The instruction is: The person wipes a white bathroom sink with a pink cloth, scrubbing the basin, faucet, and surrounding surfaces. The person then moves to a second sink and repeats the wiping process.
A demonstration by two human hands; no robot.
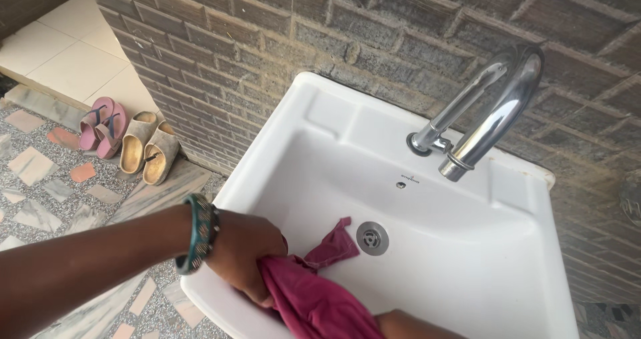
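Head view of a wash basin [467,259] with both hands at its near rim. The left hand [244,255], a beaded bangle [199,233] on its wrist, is clenched around a bunched magenta cloth [314,292], its fingers wrapped over the gathered fabric; the fist sits at the basin's near edge, so that the cloth stays over the bowl and not over the floor. One loose corner of the cloth trails across the white basin floor toward the metal drain [372,237], lying just beside it without covering it. The right hand [410,325] enters at the bottom edge of the frame, touching the lower end of the cloth; only its wrist portion shows, so whether it grips or merely rests there cannot be told. A curved chrome tap [491,112] arches over the bowl, its spout above the drain; no water is seen running. The basin is mounted against a dark brick wall [267,45]. The floor [47,192] is mosaic stone chip, and two pairs of sandals [130,142], pink and tan, lie beside the wall below a pale tiled step [73,62].
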